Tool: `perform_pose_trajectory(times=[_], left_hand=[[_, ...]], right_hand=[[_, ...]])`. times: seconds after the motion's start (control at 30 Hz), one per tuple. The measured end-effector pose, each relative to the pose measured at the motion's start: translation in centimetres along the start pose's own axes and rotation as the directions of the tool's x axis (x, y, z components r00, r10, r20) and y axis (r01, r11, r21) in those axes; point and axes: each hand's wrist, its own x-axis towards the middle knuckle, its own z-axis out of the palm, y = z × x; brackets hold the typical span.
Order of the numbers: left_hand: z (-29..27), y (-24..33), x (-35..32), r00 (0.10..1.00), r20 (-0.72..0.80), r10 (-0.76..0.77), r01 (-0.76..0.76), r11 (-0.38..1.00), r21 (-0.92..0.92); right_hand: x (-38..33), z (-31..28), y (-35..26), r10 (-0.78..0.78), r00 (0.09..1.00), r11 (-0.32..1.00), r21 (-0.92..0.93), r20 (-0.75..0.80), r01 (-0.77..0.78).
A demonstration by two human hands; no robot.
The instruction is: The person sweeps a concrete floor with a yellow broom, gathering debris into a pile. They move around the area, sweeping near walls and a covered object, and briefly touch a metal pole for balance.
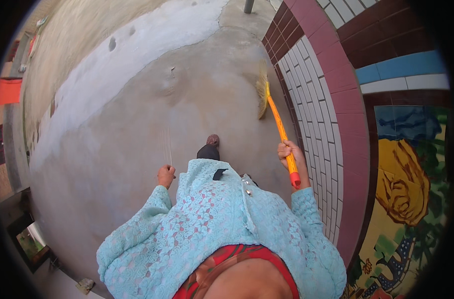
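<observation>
My right hand (289,153) is wrapped round the orange handle of a broom (278,118), near its red end cap. The handle slants away from me, and the yellowish bristles (262,92) meet the floor close to the foot of the tiled wall. My left hand (166,176) hangs beside my jacket with its fingers curled. Faint thin pale lines show just beyond that hand; whether they are strands in its fingers or marks on the floor, I cannot tell.
A white brick-tiled wall (311,107) with a mauve ledge (347,107) runs along my right, beside a painted tile picture (401,184). Grey concrete floor (137,119) stretches ahead, with a paler strip (122,57) at left. A dark post (249,6) stands far ahead.
</observation>
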Motion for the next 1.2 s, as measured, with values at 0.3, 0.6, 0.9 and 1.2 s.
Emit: perform_pose_trajectory(times=[0.3, 0.6, 0.9, 1.2], left_hand=[[0.7, 8.3, 5.4, 0.983, 0.09, 0.157, -0.158, 0.987, 0.005], [3.1, 25.8, 4.6, 0.825, 0.184, 0.534, -0.553, 0.831, 0.064], [15.8, 42.9, -0.7, 0.346, 0.489, 0.801, -0.932, 0.355, 0.078], [24.6, 45.3, -5.5, 0.068, 0.705, 0.706, -0.997, 0.022, 0.073]], right_hand=[[1.4, 0.7, -0.2, -0.088, 0.942, 0.992, -0.118, -0.323, 0.052], [14.2, -1.2, 0.7, 0.099, 0.973, 0.993, 0.076, -0.207, -0.085], [11.1, 0.3, -0.9, -0.015, 0.994, 0.974, -0.225, -0.108, -0.01], [4.6, 1.2, -1.7, -0.167, 0.958, 0.935, -0.346, -0.232, 0.079]])
